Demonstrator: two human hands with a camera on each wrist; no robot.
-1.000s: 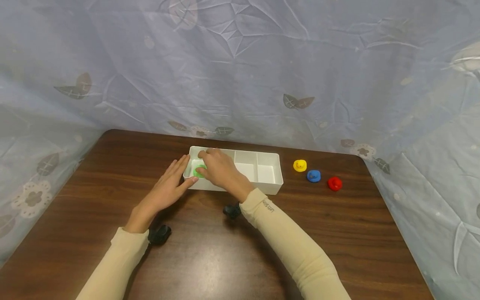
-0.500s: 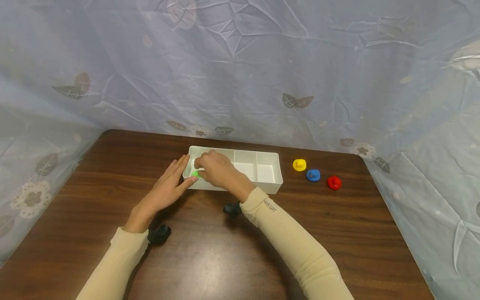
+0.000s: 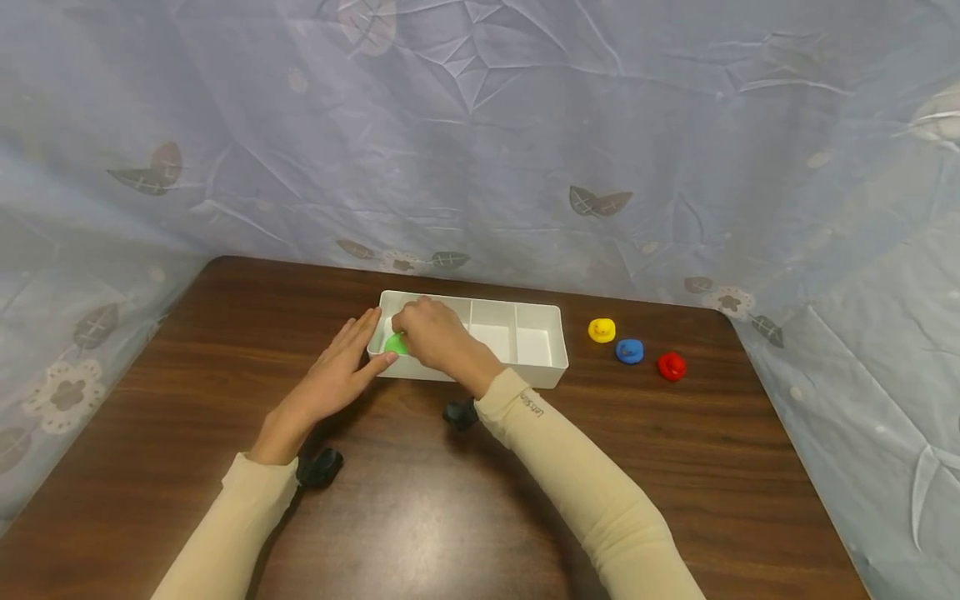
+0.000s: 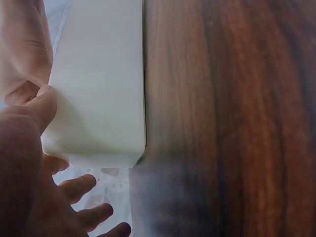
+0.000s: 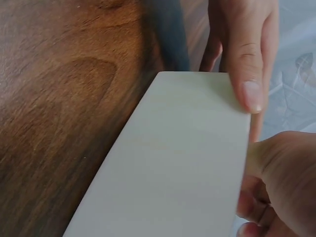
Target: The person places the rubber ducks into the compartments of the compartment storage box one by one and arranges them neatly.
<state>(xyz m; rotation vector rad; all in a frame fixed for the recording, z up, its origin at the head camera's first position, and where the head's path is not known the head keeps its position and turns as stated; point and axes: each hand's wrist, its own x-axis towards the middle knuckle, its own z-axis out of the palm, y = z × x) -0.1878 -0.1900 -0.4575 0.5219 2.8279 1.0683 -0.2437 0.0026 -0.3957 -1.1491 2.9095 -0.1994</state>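
A white divided box (image 3: 537, 377) stands on the table, seen from its front wall in both wrist views. My left hand (image 3: 341, 367) lies along its left end with fingers extended; the thumb (image 4: 45, 106) touches the front rim near the corner. Inside the leftmost compartment, my right hand (image 3: 435, 333) has curled fingers on a small light-green thing (image 3: 395, 343). Only part of that green thing shows, so its kind is unclear. In the right wrist view, the right hand (image 5: 291, 177) reaches behind the box's rim, and its fingertips are partly hidden.
Right of the box sit three small toy ducks: a yellow duck (image 3: 602, 330), a blue duck (image 3: 629, 351) and a red duck (image 3: 671, 367). Black wrist devices (image 3: 320, 468) hang under both wrists. A patterned cloth (image 3: 480, 150) rises behind the brown table (image 3: 375, 533).
My right hand shifts slightly within the left compartment, and the visible part of the green thing shrinks, then grows again. The left hand and the ducks stay in place.
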